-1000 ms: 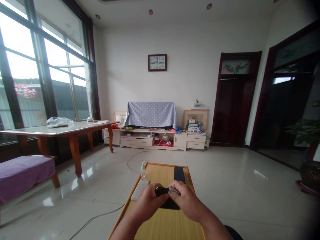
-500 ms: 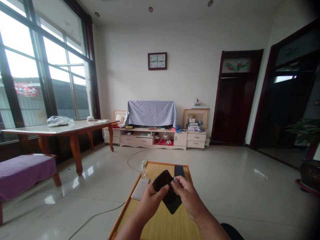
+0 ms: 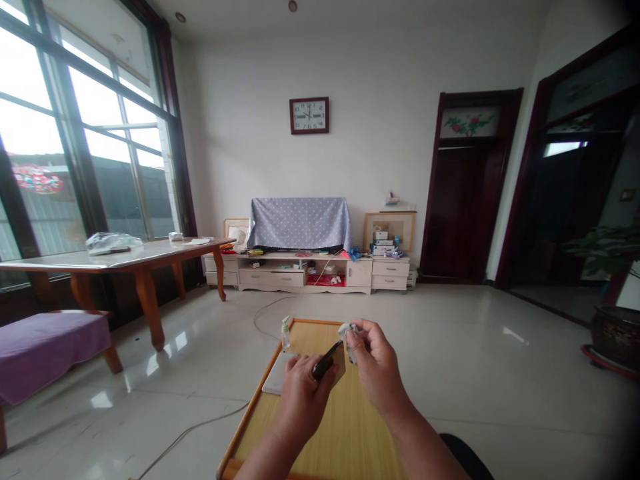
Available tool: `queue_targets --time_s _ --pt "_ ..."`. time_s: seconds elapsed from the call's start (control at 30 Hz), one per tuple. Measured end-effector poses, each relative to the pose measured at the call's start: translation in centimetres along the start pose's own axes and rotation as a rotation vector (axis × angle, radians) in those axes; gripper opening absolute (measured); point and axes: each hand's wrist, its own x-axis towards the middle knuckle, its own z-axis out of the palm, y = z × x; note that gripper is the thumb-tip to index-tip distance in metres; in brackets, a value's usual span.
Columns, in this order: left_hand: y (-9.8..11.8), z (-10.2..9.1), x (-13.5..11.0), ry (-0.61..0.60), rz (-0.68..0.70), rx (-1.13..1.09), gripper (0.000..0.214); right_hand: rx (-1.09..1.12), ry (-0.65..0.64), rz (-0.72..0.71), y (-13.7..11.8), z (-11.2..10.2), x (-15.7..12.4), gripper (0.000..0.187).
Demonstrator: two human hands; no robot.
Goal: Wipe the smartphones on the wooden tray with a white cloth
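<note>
My left hand (image 3: 306, 390) is closed around a black smartphone (image 3: 327, 361), which is tilted so that its edge faces me. Between the thumb and fingers of my right hand (image 3: 369, 347) is a small pale grey cloth (image 3: 349, 333), just right of the phone and apart from it. Both hands are above a low wooden table (image 3: 350, 427). Partly hidden behind my left hand, a white tablet-like device (image 3: 274, 377) lies at the table's left side. A clear pump bottle (image 3: 285, 335) with a pale green top stands beyond it.
A cable (image 3: 200, 427) runs over the tiled floor on the left. A larger table (image 3: 165, 252) and a bench with a purple cover (image 3: 55, 347) stand by the windows. Against the far wall is a low white cabinet (image 3: 270, 279). At the right sits a potted plant (image 3: 615, 340).
The phone has turned from face-up to edge-on in my left hand. My right hand has lifted away from it with the cloth, which shows more now. The view has shifted slightly.
</note>
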Motion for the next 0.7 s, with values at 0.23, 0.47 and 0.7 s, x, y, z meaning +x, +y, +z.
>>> queue_targets --time_s 0.23,0.47,0.7 --pt "0.4 0.0 -0.3 0.023 0.052 0.148 0.019 -0.112 -0.084 -0.093 -1.1 1.9 -2.4 0.026" --pt "-1.0 0.8 -0.6 0.076 0.039 0.214 0.026 -0.15 -0.325 -0.184 -2.0 3.8 -5.0 0.017" --pt "-0.5 0.0 -1.0 0.011 0.012 0.191 0.021 -0.132 -0.092 -0.059 -0.6 2.5 -1.8 0.028"
